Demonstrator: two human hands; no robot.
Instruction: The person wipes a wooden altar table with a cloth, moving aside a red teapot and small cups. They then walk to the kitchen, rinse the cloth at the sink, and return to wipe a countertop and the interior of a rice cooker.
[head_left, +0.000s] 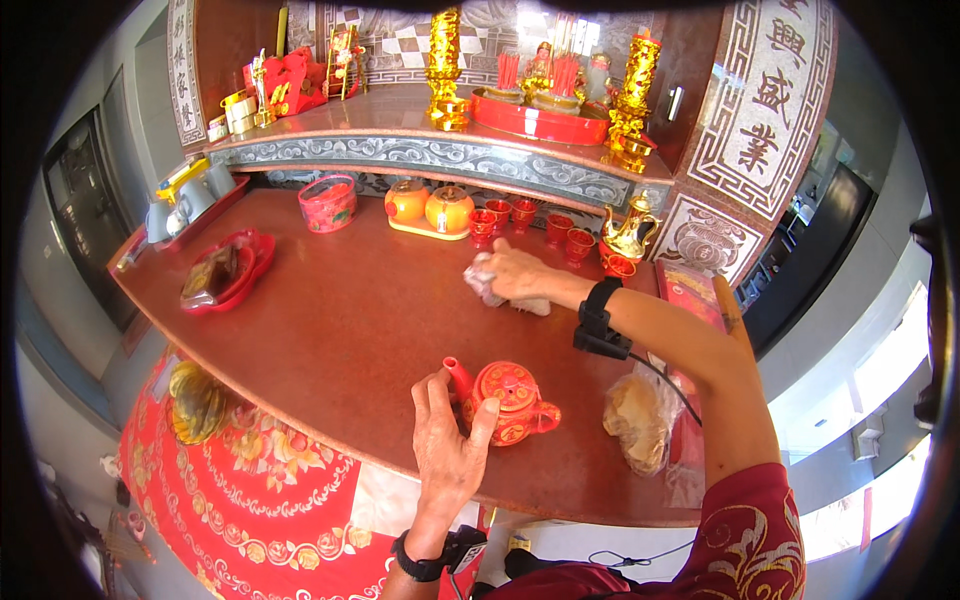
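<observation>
A red teapot (510, 386) with gold decoration stands on the near part of a reddish-brown altar table (337, 330). My left hand (450, 442) grips its spout side, fingers left of the spout and thumb against the front of the body. Farther back, my right hand (517, 274) clasps a crumpled pale cloth (480, 281) and presses it to the tabletop. Several small red cups (559, 230) stand just beyond that hand, beside a golden ewer (630, 229).
Behind the cups are two orange jars on a stand (429, 210) and a round pink container (328, 204). A red tray (232, 274) holds a wrapped packet on the left. A plastic bag (637, 420) lies right. Golden pillars (444, 60) and a red incense tray (536, 124) occupy the raised shelf.
</observation>
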